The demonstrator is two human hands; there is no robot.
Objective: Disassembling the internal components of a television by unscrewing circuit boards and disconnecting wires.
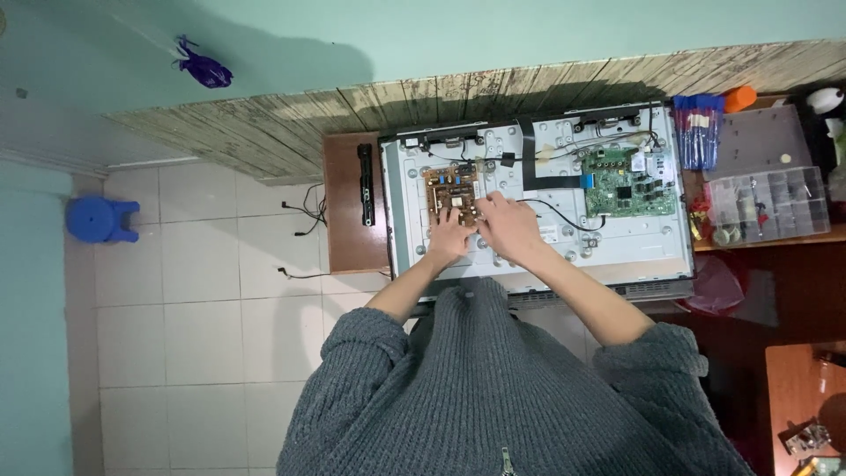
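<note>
Single head view, high above, facing straight down on workbench (352, 220), wide

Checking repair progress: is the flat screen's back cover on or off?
Off: the flat screen's grey metal chassis, brown circuit board and green circuit board lie exposed.

Both hands (480, 231) on brown PCB (451, 192)

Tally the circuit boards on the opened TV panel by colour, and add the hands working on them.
Brown circuit board: 1
Green circuit board: 1
Hands on the brown board: 2, the left hand and the right hand
Total: 4
</note>
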